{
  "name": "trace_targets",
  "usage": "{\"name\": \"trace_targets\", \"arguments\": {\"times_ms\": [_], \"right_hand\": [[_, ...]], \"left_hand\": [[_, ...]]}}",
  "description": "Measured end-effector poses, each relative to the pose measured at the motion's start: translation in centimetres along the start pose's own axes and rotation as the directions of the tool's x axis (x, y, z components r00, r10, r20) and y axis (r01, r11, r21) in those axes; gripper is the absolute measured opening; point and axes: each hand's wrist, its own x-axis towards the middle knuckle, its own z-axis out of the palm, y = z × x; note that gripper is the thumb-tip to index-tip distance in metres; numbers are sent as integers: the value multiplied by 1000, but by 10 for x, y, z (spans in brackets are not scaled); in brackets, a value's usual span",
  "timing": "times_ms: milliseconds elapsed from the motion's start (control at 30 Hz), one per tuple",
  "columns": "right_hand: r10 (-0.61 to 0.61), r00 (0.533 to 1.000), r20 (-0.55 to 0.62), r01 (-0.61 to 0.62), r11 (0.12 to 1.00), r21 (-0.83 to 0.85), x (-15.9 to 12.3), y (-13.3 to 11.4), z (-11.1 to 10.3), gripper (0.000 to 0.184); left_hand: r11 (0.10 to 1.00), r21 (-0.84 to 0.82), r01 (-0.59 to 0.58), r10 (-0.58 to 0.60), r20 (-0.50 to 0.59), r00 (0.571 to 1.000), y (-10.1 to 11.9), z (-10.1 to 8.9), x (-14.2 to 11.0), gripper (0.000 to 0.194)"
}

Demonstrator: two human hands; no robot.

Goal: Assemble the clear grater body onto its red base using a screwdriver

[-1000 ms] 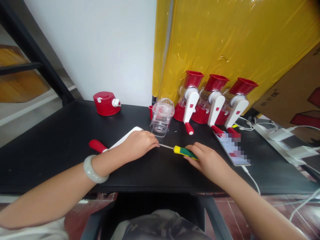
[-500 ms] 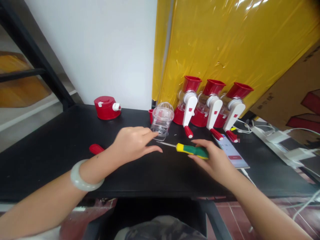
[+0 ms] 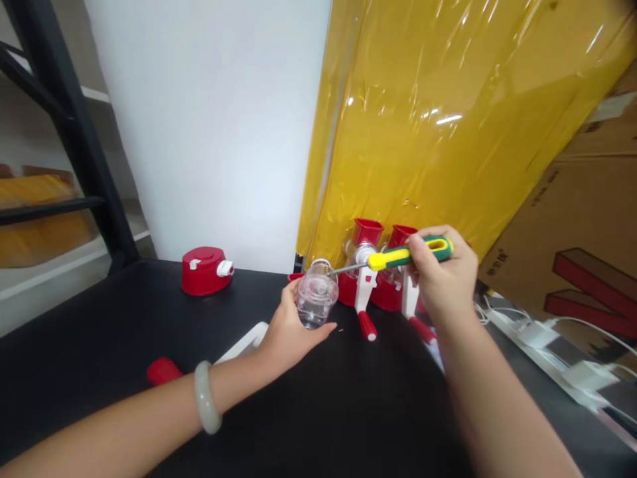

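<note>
My left hand [image 3: 286,332] curls around the near left side of a clear plastic grinder housing [image 3: 317,295], thumb in front and fingers behind it. My right hand [image 3: 448,279] grips the green and yellow handle of a screwdriver [image 3: 391,257]. The screwdriver points left, its metal tip at the upper part of the housing; whether it touches is hard to tell. Behind the housing, part of a red piece [image 3: 294,276] shows. A white crank arm [image 3: 243,342] with a red handle [image 3: 163,372] lies partly hidden under my left forearm.
A red grinder base [image 3: 206,273] with a white knob stands at the back left. Assembled red and white grinders [image 3: 367,265] stand at the back right, partly behind my right hand. Beyond them are a power strip [image 3: 540,352] with cables and a cardboard box [image 3: 562,219].
My left hand has closed around the clear housing. My right hand has raised the screwdriver and brought its tip to the housing's upper part. The view has tilted upward.
</note>
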Motion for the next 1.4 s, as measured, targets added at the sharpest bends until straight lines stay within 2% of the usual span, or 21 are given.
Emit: {"name": "trace_targets", "arguments": {"times_ms": [133, 200, 300, 400, 633, 1000, 1167, 1300, 1400], "right_hand": [[-79, 993, -89, 74, 995, -60, 4, 4, 24, 28], [-103, 985, -136, 98, 994, -48, 3, 7, 27, 30], [-69, 979, -191, 82, 995, 59, 0, 14, 26, 35], [-17, 976, -216, 45, 991, 122, -3, 17, 25, 36], [2, 983, -185, 40, 975, 220, -12, 11, 39, 34], [-11, 980, -199, 41, 988, 147, -18, 19, 48, 38], [31, 993, -110, -9, 981, 195, -23, 13, 51, 34], [26, 994, -108, -10, 989, 148, -26, 12, 53, 34], [56, 998, -2, -54, 964, 262, -23, 14, 53, 34]], "left_hand": [[999, 3, -47, 47, 14, 999, 11, -15, 5, 68], [988, 52, -143, 142, 28, 989, 17, -27, 9, 68], [940, 185, -288, 283, 52, 958, 24, -44, 16, 75], [895, 279, -348, 337, 86, 938, 28, -55, 22, 81], [863, 414, -292, 272, 107, 956, 38, -64, 23, 80], [828, 481, -289, 259, 130, 957, 45, -68, 21, 79], [800, 527, -286, 259, 126, 958, 49, -69, 19, 77], [767, 568, -299, 272, 134, 953, 51, -70, 19, 77], [741, 602, -298, 267, 143, 953, 50, -70, 18, 79]]}}
